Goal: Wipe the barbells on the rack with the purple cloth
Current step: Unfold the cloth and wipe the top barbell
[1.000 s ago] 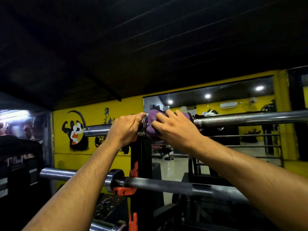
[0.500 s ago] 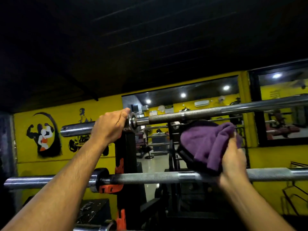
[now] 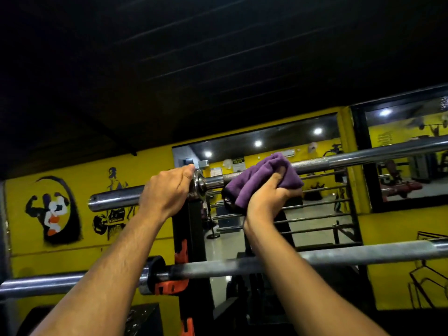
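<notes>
From the head camera, the left hand (image 3: 167, 192) curls tight around the top barbell (image 3: 363, 157) by its collar. At three o'clock from it, the right hand (image 3: 266, 200) squeezes the purple cloth (image 3: 261, 178) against the bar. Another barbell (image 3: 351, 254) lies below, at six o'clock.

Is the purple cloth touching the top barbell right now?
Touching. In the head view the purple cloth, gripped by the right hand, lies over the top barbell and covers a stretch of its shaft.

Upper barbell (image 3: 363, 157) above lower barbell (image 3: 339, 254) on rack (image 3: 191, 229).
</notes>
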The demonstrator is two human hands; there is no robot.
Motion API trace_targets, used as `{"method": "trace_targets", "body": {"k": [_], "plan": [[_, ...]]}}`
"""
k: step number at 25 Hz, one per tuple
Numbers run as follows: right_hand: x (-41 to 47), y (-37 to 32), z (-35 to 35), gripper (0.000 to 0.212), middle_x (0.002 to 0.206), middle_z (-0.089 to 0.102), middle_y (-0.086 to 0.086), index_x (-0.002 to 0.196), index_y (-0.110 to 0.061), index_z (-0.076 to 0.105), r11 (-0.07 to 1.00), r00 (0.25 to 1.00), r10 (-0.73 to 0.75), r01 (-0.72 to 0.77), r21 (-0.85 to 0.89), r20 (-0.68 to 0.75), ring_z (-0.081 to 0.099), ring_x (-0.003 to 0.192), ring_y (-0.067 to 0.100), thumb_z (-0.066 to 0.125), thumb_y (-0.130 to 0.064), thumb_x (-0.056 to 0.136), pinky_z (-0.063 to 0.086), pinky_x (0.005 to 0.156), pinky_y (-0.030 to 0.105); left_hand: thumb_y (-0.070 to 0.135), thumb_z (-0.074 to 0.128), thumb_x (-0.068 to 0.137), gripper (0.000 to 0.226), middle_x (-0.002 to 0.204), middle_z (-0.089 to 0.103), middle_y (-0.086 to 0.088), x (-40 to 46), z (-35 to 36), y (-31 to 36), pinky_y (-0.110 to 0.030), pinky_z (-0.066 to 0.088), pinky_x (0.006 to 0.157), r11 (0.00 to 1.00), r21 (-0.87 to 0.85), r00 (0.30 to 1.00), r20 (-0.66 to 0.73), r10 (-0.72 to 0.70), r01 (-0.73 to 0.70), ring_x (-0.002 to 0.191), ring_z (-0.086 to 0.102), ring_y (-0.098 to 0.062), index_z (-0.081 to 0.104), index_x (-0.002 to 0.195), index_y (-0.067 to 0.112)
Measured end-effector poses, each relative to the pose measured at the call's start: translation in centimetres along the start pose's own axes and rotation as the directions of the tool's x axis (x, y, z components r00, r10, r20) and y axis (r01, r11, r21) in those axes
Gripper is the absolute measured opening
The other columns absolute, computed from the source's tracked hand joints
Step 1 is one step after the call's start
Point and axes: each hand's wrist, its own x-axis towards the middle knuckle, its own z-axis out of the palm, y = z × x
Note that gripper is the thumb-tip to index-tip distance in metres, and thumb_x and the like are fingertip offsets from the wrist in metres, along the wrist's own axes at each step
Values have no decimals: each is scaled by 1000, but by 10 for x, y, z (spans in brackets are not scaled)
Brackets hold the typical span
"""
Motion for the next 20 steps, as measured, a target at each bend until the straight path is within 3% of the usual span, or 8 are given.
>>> {"method": "trace_targets", "body": {"k": [2, 5, 7, 9, 12, 14, 17, 20], "plan": [[-21, 23, 15, 49, 112, 58, -1, 134, -25, 24, 998, 997, 57, -57, -6, 60, 65, 87, 21, 50, -49, 100, 50, 79, 35, 55, 14, 101, 65, 116, 72, -5, 1, -2, -1, -32, 48, 72, 999, 32, 1000, 7, 3, -3, 100, 67, -26, 68, 121, 24], [-48, 51, 26, 38, 93, 55, -10, 125, -33, 21, 983, 976, 93, -58, -175, 198, 65, 81, 19, 44, -51, 101, 51, 71, 32, 50, 19, 104, 57, 116, 72, -3, -1, -5, 2, -38, 50, 79, 998, 58, 1000, 28, 12, -13, 104, 66, -27, 68, 119, 24], [-56, 59, 23, 37, 92, 54, -10, 127, -34, 19, 967, 947, 123, -47, -252, 296, 59, 75, 8, 40, -51, 102, 48, 63, 23, 45, 23, 107, 51, 118, 72, -3, 0, -6, 4, -38, 50, 81, 999, 51, 999, 44, 1, -3, 106, 65, -26, 67, 121, 25], [-47, 57, 14, 43, 107, 58, -6, 131, -39, 21, 959, 929, 132, -30, -283, 347, 64, 86, 14, 38, -61, 99, 54, 72, 30, 44, 24, 108, 49, 123, 70, -1, 1, -6, 2, -37, 50, 83, 999, 51, 999, 38, 0, -2, 110, 65, -25, 65, 127, 27], [-3, 30, -10, 44, 120, 62, 0, 124, -37, 33, 982, 974, 44, -1, -191, 220, 67, 104, 24, 40, -69, 95, 55, 89, 45, 51, 19, 103, 56, 129, 67, 0, -2, -6, 3, -38, 52, 88, 1000, 27, 999, 42, 11, -12, 115, 63, -25, 60, 135, 30], [29, -4, -26, 29, 117, 61, -1, 122, -33, 37, 997, 994, -33, 41, -70, 108, 65, 103, 21, 42, -54, 102, 53, 90, 38, 53, 14, 99, 64, 127, 68, -1, -1, -7, 4, -38, 52, 87, 1000, 11, 999, 34, 6, -6, 113, 64, -25, 61, 134, 27], [63, -39, -46, 39, 118, 55, 1, 137, -14, 35, 980, 978, -199, 199, -8, -67, 59, 100, 16, 37, -39, 108, 47, 74, 9, 53, 13, 97, 66, 129, 67, -1, -2, -8, 4, -38, 51, 88, 1000, 16, 1000, 23, -6, 5, 115, 64, -25, 60, 135, 26], [65, -38, -48, 41, 121, 59, 3, 137, -17, 35, 983, 983, -184, 184, -1, -24, 63, 98, 19, 34, -45, 107, 48, 67, 12, 52, 13, 99, 65, 127, 68, 0, -2, -6, 6, -33, 49, 84, 999, 39, 1000, 22, -14, 13, 113, 64, -22, 60, 135, 27]]}}
